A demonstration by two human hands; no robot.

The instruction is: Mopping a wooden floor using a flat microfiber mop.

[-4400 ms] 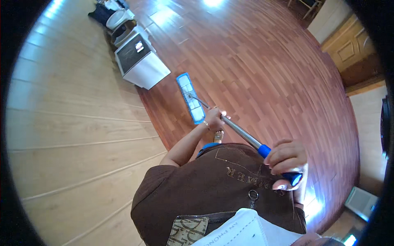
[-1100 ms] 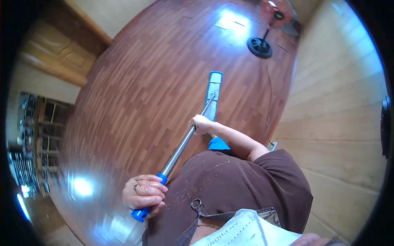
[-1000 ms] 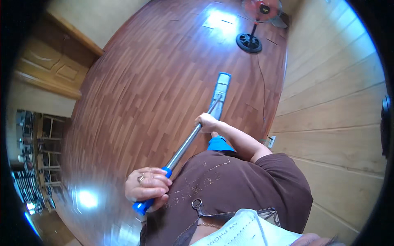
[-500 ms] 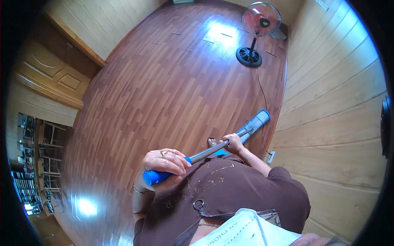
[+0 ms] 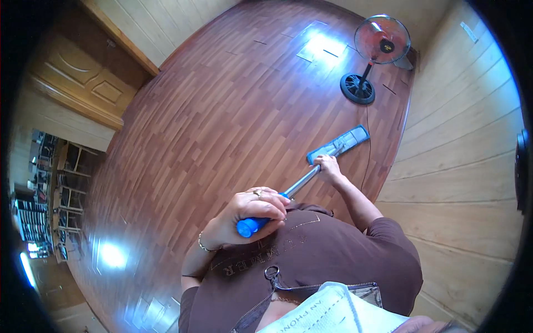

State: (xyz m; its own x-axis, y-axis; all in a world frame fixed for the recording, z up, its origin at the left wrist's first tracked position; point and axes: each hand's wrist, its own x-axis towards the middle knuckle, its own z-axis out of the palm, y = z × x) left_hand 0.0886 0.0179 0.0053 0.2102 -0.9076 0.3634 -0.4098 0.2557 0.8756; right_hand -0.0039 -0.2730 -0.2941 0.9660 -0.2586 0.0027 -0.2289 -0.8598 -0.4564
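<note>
A flat mop [image 5: 304, 181] slants away from my body, its silver pole ending in a blue grip near me. My left hand [image 5: 257, 210], with a ring on one finger and a bracelet at the wrist, is closed around that blue grip [image 5: 252, 226]. Farther down the pole, close to the mop head, my right hand [image 5: 328, 167] is wrapped around the metal. The rectangular blue-grey mop head [image 5: 347, 140] lies on the wood-look floor [image 5: 222, 127], ahead and to the right.
A standing fan [image 5: 358, 87] with a round black base is beyond the mop head, and its cord [image 5: 367, 161] runs along the floor near the right wall [image 5: 444, 177]. A wooden door [image 5: 83, 72] is at the left. Shelves or racks with several items [image 5: 69, 183] line the lower left.
My hands have pushed the mop forward. Its head has moved away from me and swung to a flatter angle, and my left hand has shifted right and up with the grip.
</note>
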